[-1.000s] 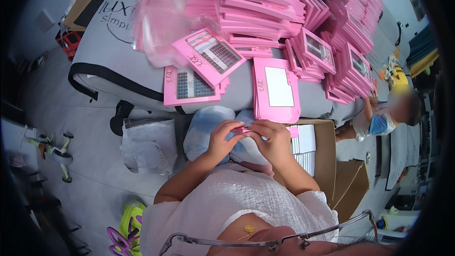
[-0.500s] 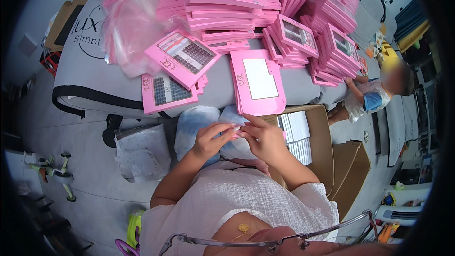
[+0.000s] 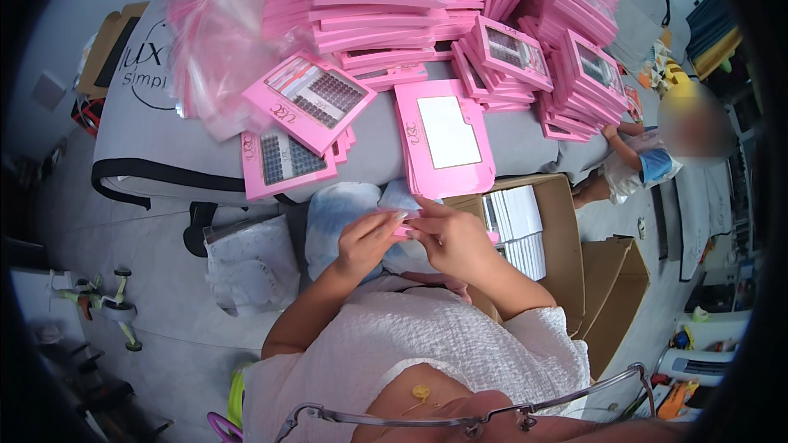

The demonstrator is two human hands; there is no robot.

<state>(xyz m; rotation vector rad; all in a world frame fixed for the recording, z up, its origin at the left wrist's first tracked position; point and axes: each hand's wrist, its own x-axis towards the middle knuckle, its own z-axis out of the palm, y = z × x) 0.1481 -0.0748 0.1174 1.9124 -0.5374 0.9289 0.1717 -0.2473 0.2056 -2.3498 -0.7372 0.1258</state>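
Note:
My left hand point(image 3: 366, 239) and my right hand point(image 3: 451, 238) meet above my lap, fingers pinched on a pink box point(image 3: 404, 231). Mostly the fingers hide it; thin pink edges show between the hands and beyond the right one. Just past my hands, a small stack of pink window boxes point(image 3: 406, 139) with a white panel in the window lies on the grey sofa. Left of it, a pink eyelash box point(image 3: 310, 102) with rows of dark lash clusters rests tilted on another lash box point(image 3: 287, 166).
Tall piles of pink boxes point(image 3: 373, 20) fill the sofa point(image 3: 197, 143), beside clear plastic bags point(image 3: 217, 57). A cardboard carton point(image 3: 562, 258) with white trays point(image 3: 517, 226) stands at my right. A child point(image 3: 636, 160) stands at the sofa's right end. A grey plastic package point(image 3: 250, 267) lies at left.
Both hands stay together on the pink box, with slight finger shifts; more of its pink edge shows between them. The view has shifted a little, and the child has moved slightly.

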